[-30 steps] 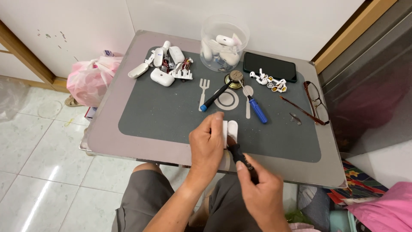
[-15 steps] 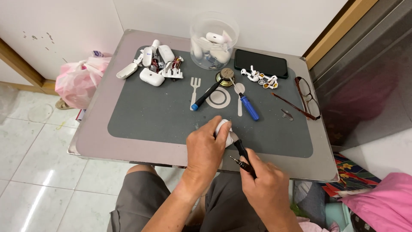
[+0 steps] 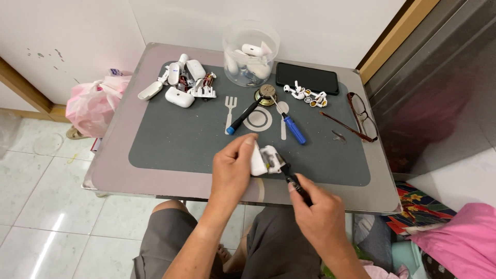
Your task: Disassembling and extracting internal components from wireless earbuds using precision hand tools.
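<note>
The small table (image 3: pixel 124 155) carries a dark grey mat (image 3: pixel 181 139); at twelve o'clock on it stands a clear tub (image 3: pixel 251 54) of white earbud parts, a black phone (image 3: pixel 307 78) at one o'clock, spectacles (image 3: pixel 361 116) at three; the left hand (image 3: pixel 232 173), at six o'clock, pinches an opened white earbud case (image 3: pixel 266 159) between thumb and fingers; the right hand (image 3: pixel 320 217) is closed round a black screwdriver (image 3: pixel 292 178) whose tip meets the case; a blue-handled screwdriver (image 3: pixel 294 128) lies at centre.
</note>
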